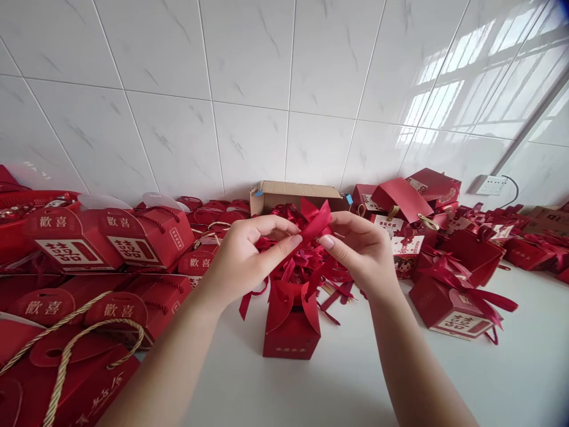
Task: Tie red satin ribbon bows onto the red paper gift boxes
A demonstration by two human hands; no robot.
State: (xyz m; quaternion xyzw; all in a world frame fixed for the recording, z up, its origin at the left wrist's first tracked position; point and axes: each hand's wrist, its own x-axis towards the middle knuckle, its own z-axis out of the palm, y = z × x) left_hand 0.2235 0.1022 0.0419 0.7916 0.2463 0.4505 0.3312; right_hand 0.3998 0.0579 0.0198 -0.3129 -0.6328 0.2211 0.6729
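OK, red ribbon point(316, 226): satin, glossy, a flat strip folded into a pointed loop, held up mid-frame above the small red box point(291, 325). My left hand point(242, 256) pinches it thumb-to-forefinger from the left. My right hand point(361, 249) pinches it the same way from the right, and the fingertips of the two hands nearly meet. Both are clamped on the ribbon, not the box.

The box is matte card, squarish, its top two rounded flaps standing up. There is print low on the front, too small to read. It sits on the white countertop point(338, 379), which is smooth with a slight sheen.

Behind it are a tangle of loose ribbon point(306, 264) in the same red and an open brown cardboard carton point(296, 194) with blue tape at its corners.

Left: larger red card boxes point(133, 237) with arched tops and white labels, some with twisted gold rope handles point(66, 356). Right: boxes tied with bows point(453, 308), piled loosely. The wall point(249, 89) is glossy white marbled tile, with a white socket point(489, 185) at right.

Hard to make out: where the ribbon ends below my fingers, since it merges with the tangle. The carton's contents are mostly hidden by my hands. The left boxes are cut off at the frame edge.
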